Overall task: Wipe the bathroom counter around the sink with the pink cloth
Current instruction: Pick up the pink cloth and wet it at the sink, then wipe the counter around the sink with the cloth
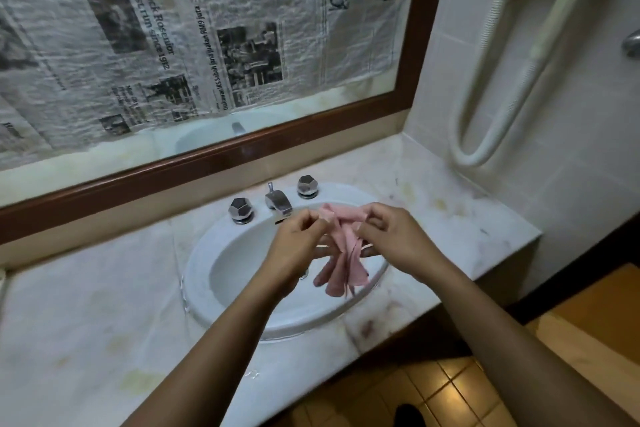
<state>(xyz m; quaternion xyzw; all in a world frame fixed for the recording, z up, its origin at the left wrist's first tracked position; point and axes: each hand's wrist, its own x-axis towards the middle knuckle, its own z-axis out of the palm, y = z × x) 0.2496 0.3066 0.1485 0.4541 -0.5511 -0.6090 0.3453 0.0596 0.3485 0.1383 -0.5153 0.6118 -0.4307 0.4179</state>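
Your left hand (300, 236) and right hand (391, 236) both pinch the cloth (343, 250) between them, above the sink (284, 319); loosen either pinch and it may drop into the basin, away from the counter (86, 322).

Close head view down onto sink (242, 263)

— Item one, the surface in front of me?
— Counter (86, 305): pale marble, with yellowish stains (440, 204) to the right of the basin.
— Set into it?
— One white oval sink (277, 326). On its back rim I count a chrome left knob (241, 210), a right knob (307, 185) and a spout (278, 201) between them.
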